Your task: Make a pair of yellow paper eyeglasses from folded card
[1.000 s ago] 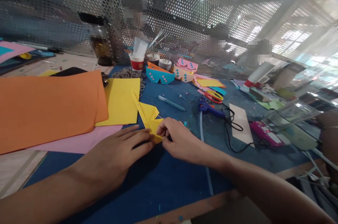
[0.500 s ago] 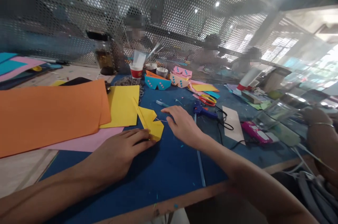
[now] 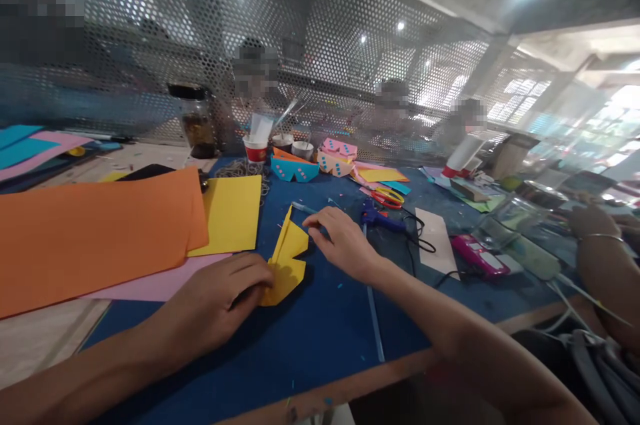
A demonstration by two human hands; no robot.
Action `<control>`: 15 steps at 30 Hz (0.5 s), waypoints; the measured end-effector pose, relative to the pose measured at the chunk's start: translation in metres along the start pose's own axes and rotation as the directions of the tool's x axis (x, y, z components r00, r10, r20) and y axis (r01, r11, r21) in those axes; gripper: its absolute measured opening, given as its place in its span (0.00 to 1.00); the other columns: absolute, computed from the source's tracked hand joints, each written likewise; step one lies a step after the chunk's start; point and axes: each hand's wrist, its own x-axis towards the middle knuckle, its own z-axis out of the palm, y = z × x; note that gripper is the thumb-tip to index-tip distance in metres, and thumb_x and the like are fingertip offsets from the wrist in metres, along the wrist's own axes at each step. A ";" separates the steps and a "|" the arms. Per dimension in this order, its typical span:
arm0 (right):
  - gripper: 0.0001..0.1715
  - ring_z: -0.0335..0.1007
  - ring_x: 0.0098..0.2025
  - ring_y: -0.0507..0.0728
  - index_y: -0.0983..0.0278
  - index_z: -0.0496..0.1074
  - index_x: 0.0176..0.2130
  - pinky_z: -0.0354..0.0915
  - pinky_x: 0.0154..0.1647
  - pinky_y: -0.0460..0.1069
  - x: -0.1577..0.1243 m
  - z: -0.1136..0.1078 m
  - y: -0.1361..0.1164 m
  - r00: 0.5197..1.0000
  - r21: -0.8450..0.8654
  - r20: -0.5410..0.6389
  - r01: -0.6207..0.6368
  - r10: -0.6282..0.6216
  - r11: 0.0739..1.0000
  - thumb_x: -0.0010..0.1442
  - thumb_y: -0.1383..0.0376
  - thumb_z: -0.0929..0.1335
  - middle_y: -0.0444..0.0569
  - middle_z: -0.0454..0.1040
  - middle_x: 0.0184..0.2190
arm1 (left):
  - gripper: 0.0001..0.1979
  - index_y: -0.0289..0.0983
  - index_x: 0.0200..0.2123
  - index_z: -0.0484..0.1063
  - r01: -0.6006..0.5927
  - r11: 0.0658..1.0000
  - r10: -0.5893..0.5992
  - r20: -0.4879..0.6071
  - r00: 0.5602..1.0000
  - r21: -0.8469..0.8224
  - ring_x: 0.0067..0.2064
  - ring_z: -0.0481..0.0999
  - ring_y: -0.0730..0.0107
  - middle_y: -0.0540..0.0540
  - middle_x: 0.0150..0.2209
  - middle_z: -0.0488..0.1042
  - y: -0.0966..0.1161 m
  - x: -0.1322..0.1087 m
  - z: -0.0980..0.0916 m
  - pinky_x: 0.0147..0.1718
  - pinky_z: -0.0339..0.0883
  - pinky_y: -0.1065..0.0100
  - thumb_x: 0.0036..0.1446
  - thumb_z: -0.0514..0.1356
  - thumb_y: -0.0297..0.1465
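My left hand (image 3: 227, 295) pinches the lower left end of a pair of yellow paper glasses (image 3: 286, 271), its side strip folded up. The notched front faces right, over the blue tabletop (image 3: 320, 331). My right hand (image 3: 343, 241) hovers just right of the glasses, thumb and fingers apart; I see nothing held in it. Its fingertips are close to the upper yellow corner, and whether they touch I cannot tell. Beyond them lies a short clear stick or tube (image 3: 303, 209).
Orange sheets (image 3: 100, 238) and a yellow sheet (image 3: 235, 215) lie left. Finished blue glasses (image 3: 295, 169) and pink glasses (image 3: 340, 147) stand behind. A blue glue gun (image 3: 383, 217) with its cord, scissors (image 3: 387, 197) and a magenta device (image 3: 480, 255) lie right. Another person's arm (image 3: 600, 258) is far right.
My left hand has lifted and turned the yellow glasses, so the folded strip now stands more upright. My right hand has shifted only slightly.
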 end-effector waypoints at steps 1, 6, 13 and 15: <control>0.11 0.74 0.55 0.61 0.63 0.78 0.54 0.66 0.60 0.57 0.003 0.001 0.002 1.000 -0.025 0.006 0.026 -0.025 0.999 0.77 0.69 0.67 0.53 0.81 0.52 | 0.12 0.43 0.45 0.79 0.001 1.000 -0.001 -0.008 1.000 0.003 0.45 0.84 0.62 0.45 0.44 0.84 -0.001 0.001 0.000 0.42 0.76 0.67 0.73 0.55 0.27; 0.18 0.70 0.59 0.63 0.58 0.78 0.62 0.65 0.58 0.58 0.037 0.003 0.007 0.969 -0.236 0.147 0.228 -0.197 0.945 0.79 0.68 0.66 0.54 0.78 0.59 | 0.10 0.43 0.45 0.79 -0.004 1.000 0.004 -0.028 1.000 0.002 0.46 0.85 0.62 0.46 0.45 0.84 -0.002 0.003 0.004 0.45 0.76 0.67 0.74 0.57 0.30; 0.12 0.69 0.63 0.64 0.59 0.83 0.52 0.63 0.58 0.57 0.076 0.012 0.010 0.895 -0.249 0.355 0.369 -0.270 0.896 0.75 0.70 0.70 0.55 0.79 0.61 | 0.11 0.43 0.46 0.81 0.145 0.989 -0.147 -0.140 0.979 -0.020 0.48 0.84 0.59 0.45 0.47 0.83 -0.003 0.009 -0.001 0.48 0.76 0.64 0.73 0.57 0.35; 0.09 0.71 0.60 0.63 0.61 0.83 0.49 0.63 0.55 0.55 0.079 0.013 0.010 0.890 -0.235 0.364 0.371 -0.273 0.898 0.75 0.69 0.71 0.54 0.81 0.57 | 0.12 0.43 0.45 0.81 0.202 0.978 -0.208 -0.155 0.966 -0.051 0.49 0.84 0.56 0.44 0.48 0.83 -0.003 0.012 -0.004 0.49 0.77 0.61 0.71 0.57 0.37</control>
